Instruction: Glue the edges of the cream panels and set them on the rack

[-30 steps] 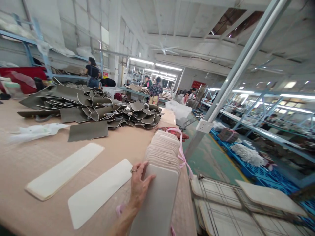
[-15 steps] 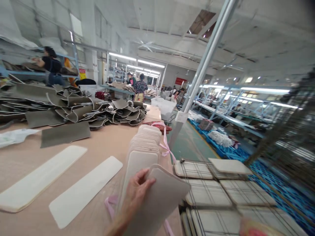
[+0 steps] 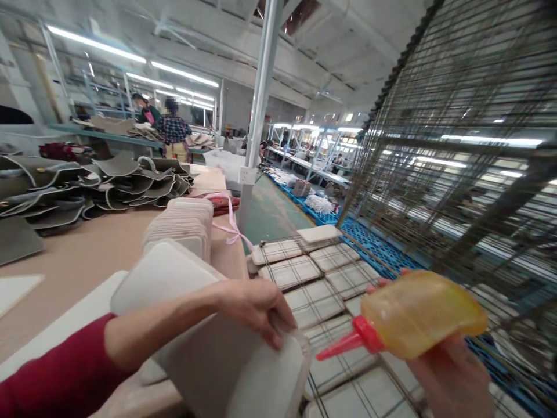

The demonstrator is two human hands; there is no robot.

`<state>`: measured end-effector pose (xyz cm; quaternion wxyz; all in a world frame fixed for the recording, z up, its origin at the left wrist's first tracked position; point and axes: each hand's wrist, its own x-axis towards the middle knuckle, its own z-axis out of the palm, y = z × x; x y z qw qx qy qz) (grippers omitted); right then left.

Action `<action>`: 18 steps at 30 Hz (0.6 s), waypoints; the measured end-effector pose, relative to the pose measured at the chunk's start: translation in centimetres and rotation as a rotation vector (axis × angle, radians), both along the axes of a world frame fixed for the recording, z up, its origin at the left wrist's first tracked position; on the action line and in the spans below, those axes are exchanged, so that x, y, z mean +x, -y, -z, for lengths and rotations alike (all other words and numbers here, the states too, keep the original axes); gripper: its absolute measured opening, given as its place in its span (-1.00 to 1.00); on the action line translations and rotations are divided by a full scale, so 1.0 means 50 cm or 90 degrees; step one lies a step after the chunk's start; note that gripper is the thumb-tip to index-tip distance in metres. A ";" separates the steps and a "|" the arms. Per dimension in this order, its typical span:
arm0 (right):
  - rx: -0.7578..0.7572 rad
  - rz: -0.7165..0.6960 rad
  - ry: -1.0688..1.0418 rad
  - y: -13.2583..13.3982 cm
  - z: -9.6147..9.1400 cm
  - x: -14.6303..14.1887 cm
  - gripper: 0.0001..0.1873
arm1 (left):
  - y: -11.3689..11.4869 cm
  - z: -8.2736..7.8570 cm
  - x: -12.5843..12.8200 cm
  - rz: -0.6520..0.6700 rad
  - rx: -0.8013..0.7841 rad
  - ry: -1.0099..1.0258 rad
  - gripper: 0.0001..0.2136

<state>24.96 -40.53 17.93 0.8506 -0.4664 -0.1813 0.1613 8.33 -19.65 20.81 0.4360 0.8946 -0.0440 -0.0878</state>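
Observation:
My left hand (image 3: pixel 256 307) is closed on a pale beige leather panel (image 3: pixel 226 371), holding it over the table's right edge. Just behind it lies a stack of like panels (image 3: pixel 183 227) tied with a pink ribbon (image 3: pixel 230 223). My right hand (image 3: pixel 452 377) grips a yellow squeeze bottle (image 3: pixel 418 313) with a red nozzle, its tip pointing left toward the panel. Below both hands is a wire rack (image 3: pixel 313 278) carrying several flat pale panels.
A heap of grey-olive leather pieces (image 3: pixel 108 186) covers the far tabletop (image 3: pixel 87 255). A tall wire rack (image 3: pixel 456 133) stands close on the right, and a metal post (image 3: pixel 259 116) rises beyond the table. Other people work at benches farther back.
My view has swung right. My left hand has lifted one panel off the stack toward the wire rack, and my right hand has come into sight with the squeeze bottle.

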 end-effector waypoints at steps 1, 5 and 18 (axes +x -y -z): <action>0.000 -0.003 0.000 0.009 0.001 0.005 -0.04 | 0.007 -0.001 0.012 0.026 -0.011 -0.014 -0.76; -0.014 -0.057 -0.009 0.039 0.003 0.022 -0.03 | 0.021 0.007 0.054 0.139 -0.072 -0.078 -0.66; -0.020 -0.160 0.003 0.041 0.005 0.040 -0.13 | 0.016 0.010 0.089 0.253 -0.154 -0.153 -0.43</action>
